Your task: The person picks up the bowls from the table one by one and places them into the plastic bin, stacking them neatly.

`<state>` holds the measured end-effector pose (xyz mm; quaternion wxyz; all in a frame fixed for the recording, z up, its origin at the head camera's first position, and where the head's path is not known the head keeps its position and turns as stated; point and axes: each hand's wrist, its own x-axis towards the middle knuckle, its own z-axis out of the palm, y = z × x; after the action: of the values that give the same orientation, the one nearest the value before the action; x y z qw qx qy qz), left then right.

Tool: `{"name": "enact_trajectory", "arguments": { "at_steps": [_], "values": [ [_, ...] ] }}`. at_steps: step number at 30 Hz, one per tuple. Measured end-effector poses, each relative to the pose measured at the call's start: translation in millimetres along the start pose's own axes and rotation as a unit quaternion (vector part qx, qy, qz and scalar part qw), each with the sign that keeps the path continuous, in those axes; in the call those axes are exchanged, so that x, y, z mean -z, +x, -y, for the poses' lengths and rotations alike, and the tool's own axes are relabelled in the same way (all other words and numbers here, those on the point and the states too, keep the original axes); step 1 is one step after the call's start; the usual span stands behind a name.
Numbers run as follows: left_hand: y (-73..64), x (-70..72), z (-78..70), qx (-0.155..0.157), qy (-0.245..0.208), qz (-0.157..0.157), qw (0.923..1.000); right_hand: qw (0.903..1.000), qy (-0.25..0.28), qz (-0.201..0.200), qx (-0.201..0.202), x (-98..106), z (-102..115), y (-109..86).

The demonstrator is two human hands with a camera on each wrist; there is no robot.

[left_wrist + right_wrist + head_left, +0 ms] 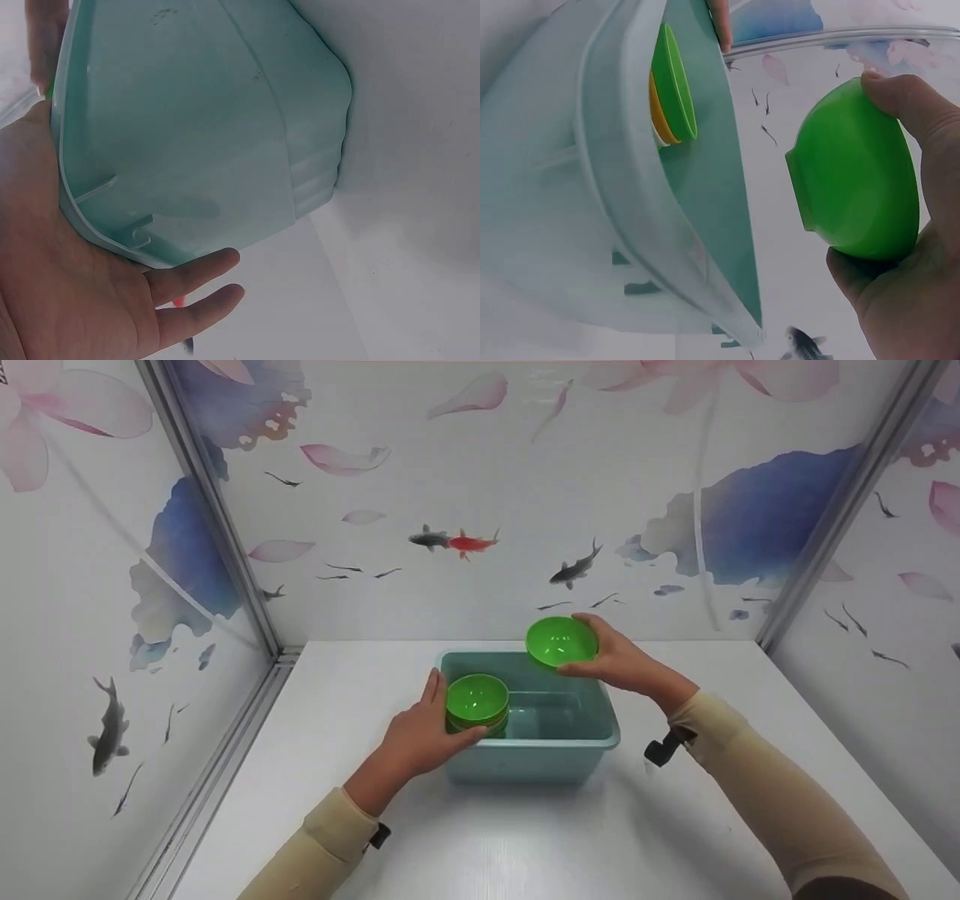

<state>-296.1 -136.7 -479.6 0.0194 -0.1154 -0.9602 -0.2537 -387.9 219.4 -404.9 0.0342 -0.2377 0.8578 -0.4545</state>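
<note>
My right hand [630,660] holds a green bowl [561,641] above the far right part of a teal plastic bin [525,765]. Thumb and fingers pinch the bowl at its rim and side; in the right wrist view it is tipped sideways, its foot toward the bin. My left hand [424,735] rests at the bin's near left corner, two fingers stretched along its outside in the left wrist view and the thumb over the front rim. Beside that hand, inside the bin, stands a stack of bowls [477,701], green on top, with orange and white edges [660,116] below.
The bin stands on a white table [337,682]. White panels with painted fish and petals [495,465] enclose the back and both sides, joined by metal rails [217,510]. The bin's right half [547,712] shows bare floor.
</note>
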Motion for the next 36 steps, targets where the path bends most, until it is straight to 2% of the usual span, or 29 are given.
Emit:
{"name": "enact_trajectory", "arguments": {
  "at_steps": [8, 18, 30, 36],
  "values": [
    [-1.0, -0.5, 0.2, 0.002, -0.004, 0.0, 1.0, 0.9993, -0.008, 0.038, 0.006, -16, 12, 12.4],
    [0.3, 1.9, -1.1, 0.006, -0.004, 0.004, 1.0, 0.9959, -0.013, 0.076, 0.048, -25, 28, 32.3],
    [1.5, 1.6, -0.1, 0.002, 0.006, 0.002, 1.0, 0.9848, -0.019, 0.151, 0.084, -26, 32, 58.5],
    [0.6, 2.3, -1.2, 0.001, -0.002, 0.001, 1.0, 0.9805, -0.04, 0.168, 0.093, -31, 35, 70.7]
  ]
}}
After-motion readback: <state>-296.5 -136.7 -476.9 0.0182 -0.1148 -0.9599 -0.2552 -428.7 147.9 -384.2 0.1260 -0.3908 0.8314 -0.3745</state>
